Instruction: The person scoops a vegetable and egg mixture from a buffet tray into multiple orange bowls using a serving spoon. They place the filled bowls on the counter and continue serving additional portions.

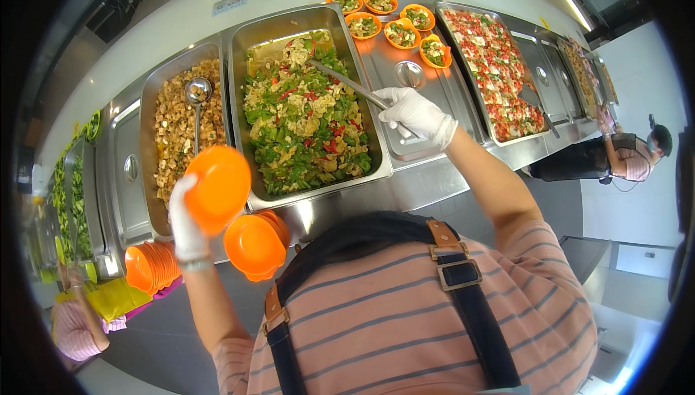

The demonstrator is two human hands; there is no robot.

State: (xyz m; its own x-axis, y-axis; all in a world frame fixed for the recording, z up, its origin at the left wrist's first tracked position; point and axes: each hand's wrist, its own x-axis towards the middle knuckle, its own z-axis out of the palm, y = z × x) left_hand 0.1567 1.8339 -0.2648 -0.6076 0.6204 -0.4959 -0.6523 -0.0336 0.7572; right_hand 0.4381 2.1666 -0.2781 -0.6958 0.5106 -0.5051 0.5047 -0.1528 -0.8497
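My gloved left hand [187, 224] holds an empty orange bowl [220, 191] by its edge, tilted above the near side of a pan of diced brown food. My gloved right hand [417, 115] grips the metal handle of a serving spoon [347, 83]. The spoon's head carries, or is covered by, scrambled egg at the far part of a deep steel pan [235, 140]. That pan holds scrambled egg with green and red peppers [309, 123], and liquid shows at its far end. A stack of orange bowls [255, 245] stands below my left hand, near the counter edge.
Several filled orange bowls [402, 34] stand beyond a steel lid [410, 74]. A ladle [197, 93] rests in the diced food [187, 123]. Another bowl stack [152, 267] is at left. A red-topped dish [488, 74] lies right. People work at far left [81, 324] and right [624, 161].
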